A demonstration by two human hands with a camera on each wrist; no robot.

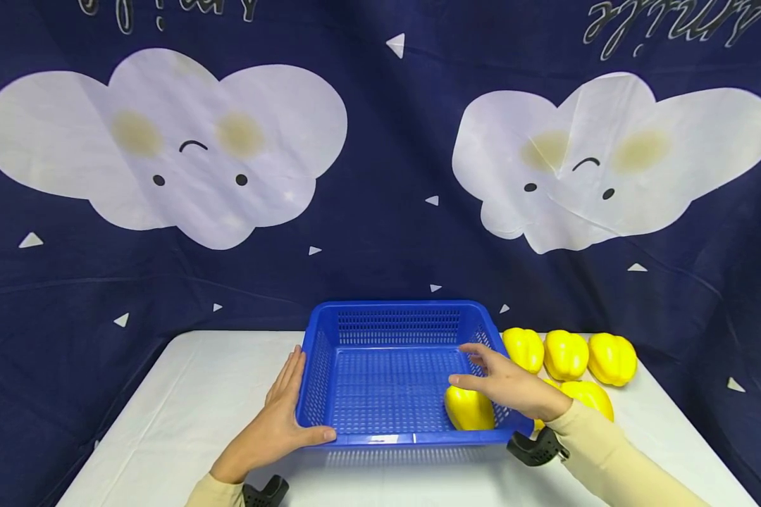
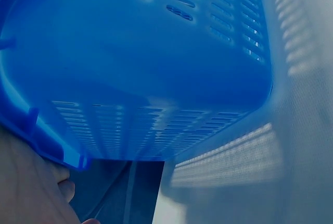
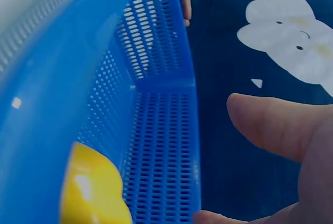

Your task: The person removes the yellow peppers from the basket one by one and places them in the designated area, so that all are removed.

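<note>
A blue perforated plastic basket (image 1: 393, 387) stands on the white table, and one yellow bell pepper (image 1: 469, 410) lies in its front right corner. My left hand (image 1: 282, 415) rests against the basket's left side, fingers straight along the outside and thumb on the front rim. In the left wrist view, part of that hand (image 2: 31, 187) shows beside the rim. Over the basket's right part, my right hand (image 1: 510, 384) hovers just above the pepper with thumb and fingers apart, holding nothing. The right wrist view shows the same pepper (image 3: 93, 187) inside the basket, apart from the thumb (image 3: 270, 122).
Right of the basket, yellow bell peppers stand in two rows: a back one (image 1: 566, 355) among three, and a front one (image 1: 588, 399) with others partly hidden by my right forearm. A dark blue cloth (image 1: 393, 232) with cloud prints hangs behind the table (image 1: 184, 394).
</note>
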